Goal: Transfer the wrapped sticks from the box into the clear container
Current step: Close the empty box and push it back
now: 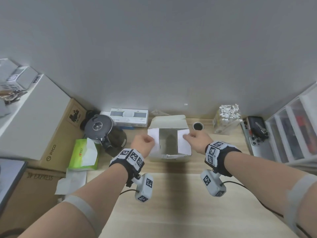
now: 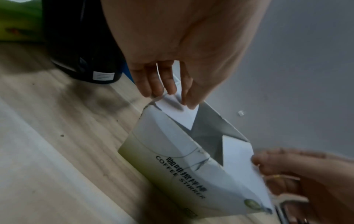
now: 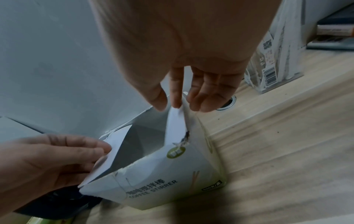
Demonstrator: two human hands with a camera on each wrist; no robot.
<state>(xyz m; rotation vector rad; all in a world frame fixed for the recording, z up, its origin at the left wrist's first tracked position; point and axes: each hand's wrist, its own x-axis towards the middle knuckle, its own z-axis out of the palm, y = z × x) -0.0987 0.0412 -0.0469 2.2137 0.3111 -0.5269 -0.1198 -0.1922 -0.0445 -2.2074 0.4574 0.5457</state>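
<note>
A white box (image 1: 169, 158) printed COFFEE STIRRER stands open on the wooden desk, straight ahead. Its inside looks grey, and no sticks show in it. My left hand (image 1: 151, 141) pinches the left top flap (image 2: 177, 112) between thumb and fingers. My right hand (image 1: 187, 136) pinches the right top flap (image 3: 174, 121) the same way. The clear container (image 1: 226, 120) stands at the back right, packed with white wrapped sticks (image 1: 229, 110) that stick up out of its top. It also shows in the right wrist view as the clear container (image 3: 275, 60), beyond my right hand.
A black kettle (image 1: 103, 133) and a green tissue pack (image 1: 84, 153) sit left of the box. A desk cable hole (image 1: 198, 126) lies between box and container. A phone (image 1: 259, 143) and clear drawers (image 1: 295, 131) are at right, and cardboard boxes (image 1: 56, 134) at left.
</note>
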